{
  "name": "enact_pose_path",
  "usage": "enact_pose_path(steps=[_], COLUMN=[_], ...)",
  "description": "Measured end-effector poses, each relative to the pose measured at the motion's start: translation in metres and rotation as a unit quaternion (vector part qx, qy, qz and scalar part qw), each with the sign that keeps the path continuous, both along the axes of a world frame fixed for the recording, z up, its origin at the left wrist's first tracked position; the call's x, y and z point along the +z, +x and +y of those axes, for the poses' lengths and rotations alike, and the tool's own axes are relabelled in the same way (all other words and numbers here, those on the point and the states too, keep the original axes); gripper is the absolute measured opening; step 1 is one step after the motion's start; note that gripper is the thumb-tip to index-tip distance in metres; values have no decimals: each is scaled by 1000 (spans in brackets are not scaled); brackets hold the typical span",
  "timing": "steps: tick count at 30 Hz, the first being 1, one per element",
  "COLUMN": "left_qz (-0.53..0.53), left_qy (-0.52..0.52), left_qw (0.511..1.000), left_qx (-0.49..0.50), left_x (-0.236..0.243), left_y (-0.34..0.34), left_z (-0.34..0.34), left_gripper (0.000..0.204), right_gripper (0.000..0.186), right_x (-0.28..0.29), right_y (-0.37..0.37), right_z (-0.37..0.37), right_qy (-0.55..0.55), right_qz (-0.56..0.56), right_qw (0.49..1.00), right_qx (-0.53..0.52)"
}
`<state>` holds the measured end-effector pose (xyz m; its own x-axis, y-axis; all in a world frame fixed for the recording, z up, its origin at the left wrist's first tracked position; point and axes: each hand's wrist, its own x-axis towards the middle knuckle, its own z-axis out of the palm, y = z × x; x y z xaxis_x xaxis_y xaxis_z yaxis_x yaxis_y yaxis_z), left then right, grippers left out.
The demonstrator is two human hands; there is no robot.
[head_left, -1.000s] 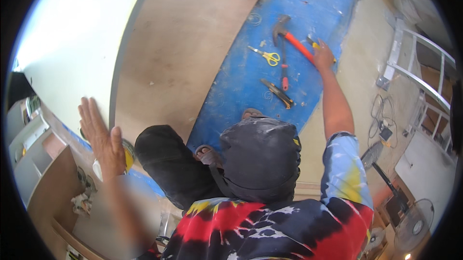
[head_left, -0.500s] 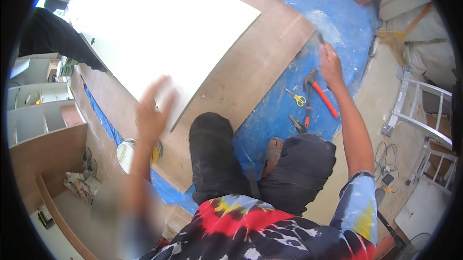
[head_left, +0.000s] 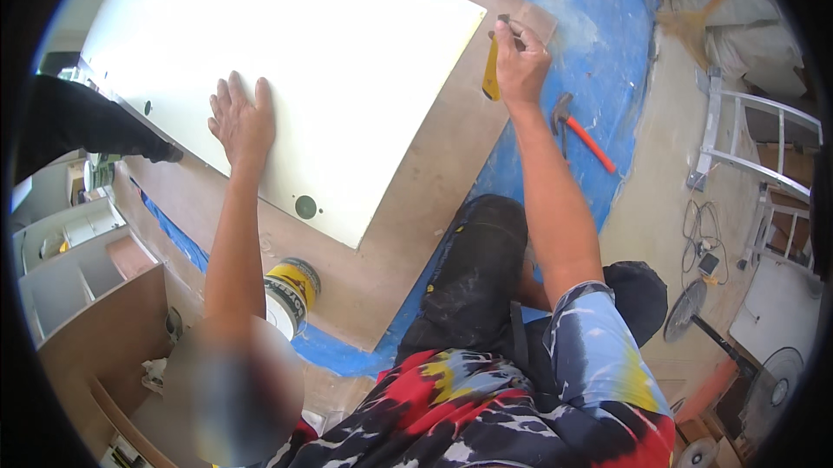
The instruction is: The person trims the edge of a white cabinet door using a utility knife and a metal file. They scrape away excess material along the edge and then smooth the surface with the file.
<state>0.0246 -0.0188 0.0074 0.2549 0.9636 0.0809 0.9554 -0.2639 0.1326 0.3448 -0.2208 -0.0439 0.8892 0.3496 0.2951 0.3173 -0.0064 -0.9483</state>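
A white panel (head_left: 347, 95) with round hinge holes (head_left: 305, 207) along its near edge lies on a brown board (head_left: 416, 208). My left hand (head_left: 243, 125) rests on the panel, palm down with fingers spread. Beyond the panel's right corner, my right hand (head_left: 523, 65) is closed on a small yellow and black tool (head_left: 491, 69). Its yellow part shows to the left of my fingers, with a dark tip above them; its exact kind is unclear. Below that hand, a claw hammer (head_left: 590, 145) with a red handle lies on the blue sheet (head_left: 607, 95).
A yellow and white paint bucket (head_left: 293, 286) stands by my left forearm. Someone's dark-clothed limb (head_left: 87, 125) reaches in from the left. At right are an aluminium ladder (head_left: 764, 99), a broom (head_left: 694, 21), a cable (head_left: 705, 234) and fans (head_left: 772, 390). Open cabinets (head_left: 78, 268) line the left.
My left hand has come down flat onto the panel. The right hand moved left, from over the blue sheet to the board's corner. My legs have shifted right; the scissors are now hidden.
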Motion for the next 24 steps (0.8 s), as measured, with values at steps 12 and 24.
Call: enact_pose_path(steps=[12, 24], left_qz=[-24, -16], left_qy=[-2, 2], left_qw=[1000, 1000], left_qx=[-5, -4], left_x=[7, -1], left_y=[-1, 0], left_z=[2, -2], left_gripper=[73, 74], right_gripper=[23, 16], right_x=[9, 23], right_y=[1, -55], right_z=[28, 2], right_qy=[-94, -234], right_qz=[-115, -214], right_qw=[986, 948], right_qx=[-73, -37])
